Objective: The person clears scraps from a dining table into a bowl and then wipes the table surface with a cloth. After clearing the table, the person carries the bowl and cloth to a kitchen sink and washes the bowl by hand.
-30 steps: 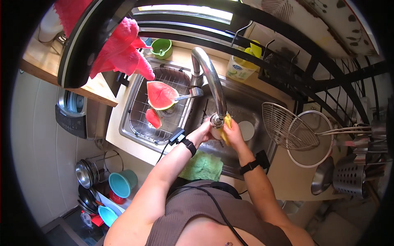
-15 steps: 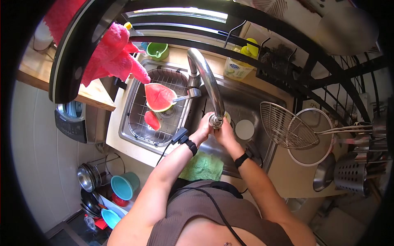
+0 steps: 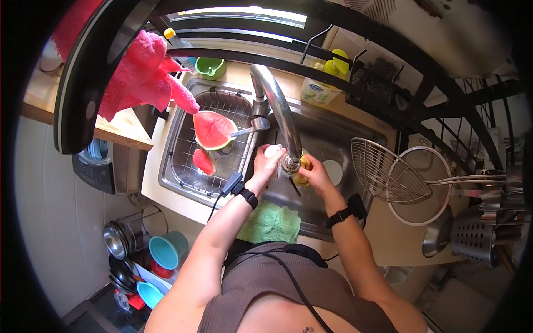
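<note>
Both my hands are under the curved metal faucet (image 3: 282,105) over the right sink basin (image 3: 355,144). My left hand (image 3: 263,165) is left of the spout, its fingers closed around a small whitish thing (image 3: 272,151) that I cannot name more exactly. To the right of the spout, my right hand (image 3: 317,176) grips a yellow thing (image 3: 302,173), partly hidden by the faucet head and fingers. A thin dark stick-like piece (image 3: 295,187) shows below the spout; what it belongs to is hidden. Beyond my right hand lies a round white thing (image 3: 333,172) in the basin.
A large watermelon piece (image 3: 214,130) and a smaller one (image 3: 203,161) sit on the left basin's wire rack (image 3: 186,166). A green cloth (image 3: 270,223) lies over the front edge. A wire skimmer (image 3: 386,169) and a round strainer (image 3: 419,213) hang at right. A pump bottle (image 3: 321,91) stands behind.
My hands, close together under the spout before, have moved apart to either side of it. The whitish thing, the yellow thing and the dark stick-like piece now show.
</note>
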Motion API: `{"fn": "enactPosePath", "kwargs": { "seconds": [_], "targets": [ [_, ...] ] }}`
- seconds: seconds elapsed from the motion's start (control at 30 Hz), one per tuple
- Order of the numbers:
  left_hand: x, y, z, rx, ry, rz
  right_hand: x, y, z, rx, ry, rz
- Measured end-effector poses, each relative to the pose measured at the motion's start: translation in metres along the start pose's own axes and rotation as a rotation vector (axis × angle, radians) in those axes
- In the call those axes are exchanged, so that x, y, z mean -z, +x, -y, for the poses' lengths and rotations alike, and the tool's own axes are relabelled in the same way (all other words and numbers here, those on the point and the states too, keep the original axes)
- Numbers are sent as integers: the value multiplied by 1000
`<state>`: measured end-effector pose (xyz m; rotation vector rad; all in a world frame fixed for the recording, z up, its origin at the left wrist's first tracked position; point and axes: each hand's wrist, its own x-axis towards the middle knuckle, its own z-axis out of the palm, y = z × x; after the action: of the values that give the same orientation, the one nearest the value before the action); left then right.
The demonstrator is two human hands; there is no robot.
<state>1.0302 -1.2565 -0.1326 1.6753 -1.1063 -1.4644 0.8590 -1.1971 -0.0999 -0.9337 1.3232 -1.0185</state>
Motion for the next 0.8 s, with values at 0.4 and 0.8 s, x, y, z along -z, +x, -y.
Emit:
{"fn": "enactPosePath", "kwargs": {
  "seconds": [0.4, 0.8],
  "targets": [
    [7, -18, 27, 288, -443, -9, -32, 12, -3, -38, 229, 9],
    [-10, -19, 4, 564, -774, 568, -13, -5, -28, -142, 173, 235]
  ]
}}
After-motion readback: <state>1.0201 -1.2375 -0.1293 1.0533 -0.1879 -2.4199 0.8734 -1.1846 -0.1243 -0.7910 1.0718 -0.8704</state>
